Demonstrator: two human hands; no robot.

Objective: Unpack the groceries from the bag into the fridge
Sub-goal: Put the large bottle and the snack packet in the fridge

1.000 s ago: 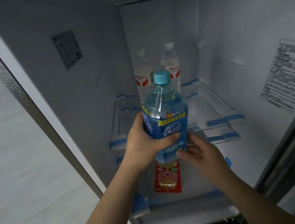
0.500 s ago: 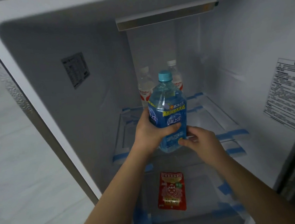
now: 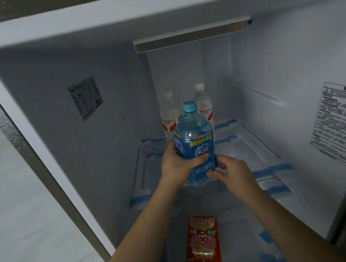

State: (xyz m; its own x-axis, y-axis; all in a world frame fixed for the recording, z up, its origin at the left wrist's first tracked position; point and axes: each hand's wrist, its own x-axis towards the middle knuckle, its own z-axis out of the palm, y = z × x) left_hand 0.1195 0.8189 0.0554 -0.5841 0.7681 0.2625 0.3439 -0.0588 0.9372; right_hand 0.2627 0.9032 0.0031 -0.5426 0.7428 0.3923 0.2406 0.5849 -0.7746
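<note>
Counting three bottles, one packet

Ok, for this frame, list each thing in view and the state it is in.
Blue bottle: upright, capped, held over the glass shelf.
Left hand: grips the bottle's side.
Right hand: holds its lower part.
Two water bottles: upright, capped, at the shelf's back.
Red packet: flat on the lower shelf.
Fridge: open.
</note>
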